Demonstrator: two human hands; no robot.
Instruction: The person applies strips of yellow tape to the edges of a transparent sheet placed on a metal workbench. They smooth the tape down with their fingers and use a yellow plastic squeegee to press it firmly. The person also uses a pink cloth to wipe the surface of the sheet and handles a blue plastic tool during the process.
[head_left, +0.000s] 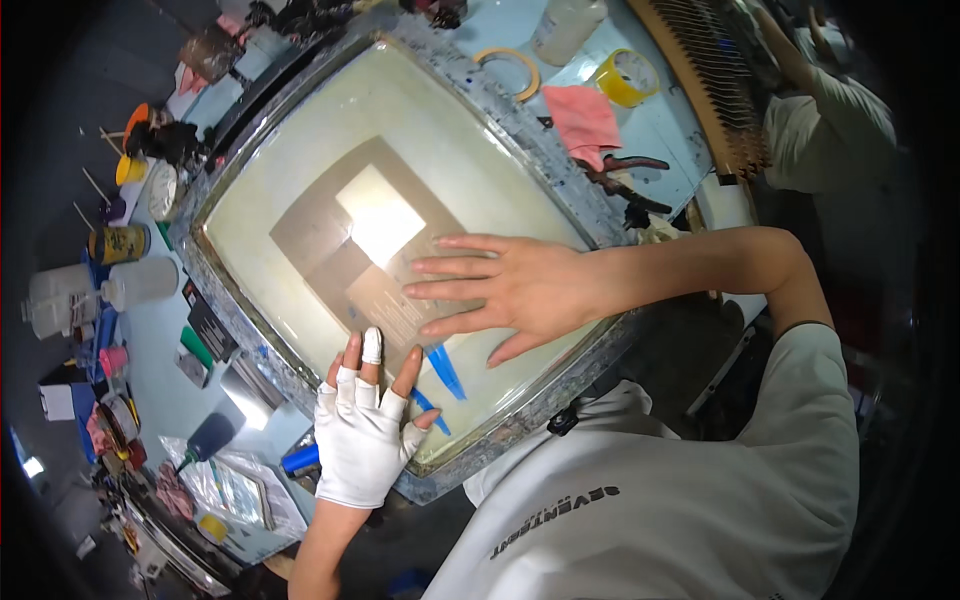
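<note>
Before me lies a framed screen with a worn, stained grey frame [592, 215] and a pale, translucent sheet [450, 110]. A brownish rectangular patch [312, 225] with a bright white square [375, 215] shows at its middle. My bare right hand [535, 287] lies flat over the patch's right part, fingers spread and pointing left. My left hand [365, 445], in a white glove with most fingertips bare, rests at the sheet's near left edge, fingers spread at the patch's lower corner. Strips of blue tape [446, 372] stick to the sheet between the hands.
Far right on the light-blue table are a yellow tape roll [624, 80], a pink cloth [582, 122] and dark hand tools [632, 180]. Along the left stand a squeeze bottle [142, 283], a yellow can [118, 243] and a plastic bag [240, 490]. Another person [830, 130] is at upper right.
</note>
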